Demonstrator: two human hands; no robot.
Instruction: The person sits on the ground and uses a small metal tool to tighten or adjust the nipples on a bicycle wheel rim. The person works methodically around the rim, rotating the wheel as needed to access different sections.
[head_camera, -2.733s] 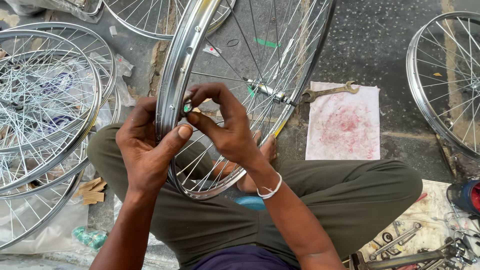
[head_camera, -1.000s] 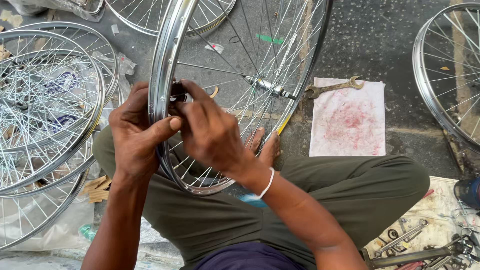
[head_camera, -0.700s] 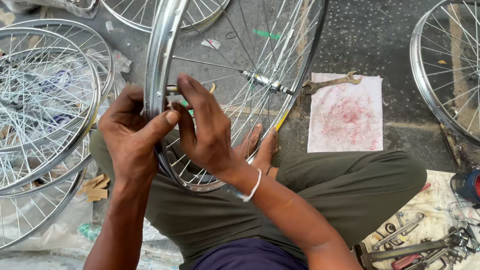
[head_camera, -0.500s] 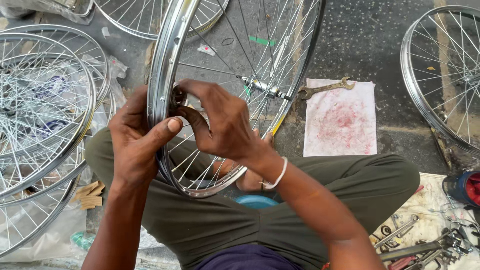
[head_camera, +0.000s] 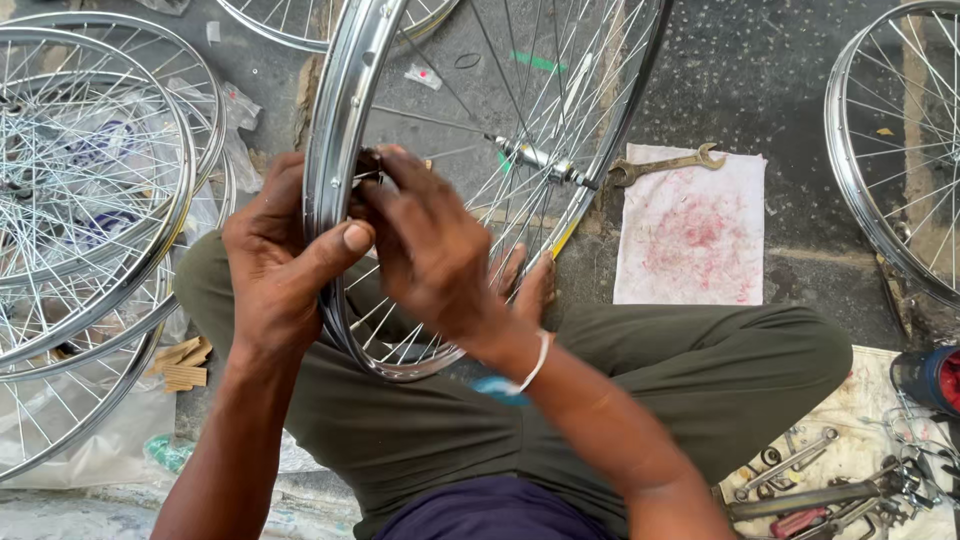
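Off to the left a stack of finished spoked wheels (head_camera: 85, 200) lies flat on the floor, with a few small wooden wedges (head_camera: 183, 364) beside it. Next comes the person's left hand (head_camera: 280, 265), wrapped around the shiny rim of the bicycle wheel (head_camera: 335, 170); the thumb presses across the inner face of the rim and the fingers curl behind it. The wheel stands upright on the person's lap, between the knees in olive trousers (head_camera: 700, 370), leaning away from them. The right hand (head_camera: 430, 245), a white bangle at its wrist, reaches in among the spokes, its fingertips pinched together at the rim just above the left thumb; what they pinch is too small to make out. Further right sits the wheel's hub (head_camera: 540, 160), then a spanner (head_camera: 665, 165) resting on a stained white cloth (head_camera: 690, 235). At the far right another wheel (head_camera: 895, 150) lies on the floor, and loose tools (head_camera: 820, 480) lie scattered below.
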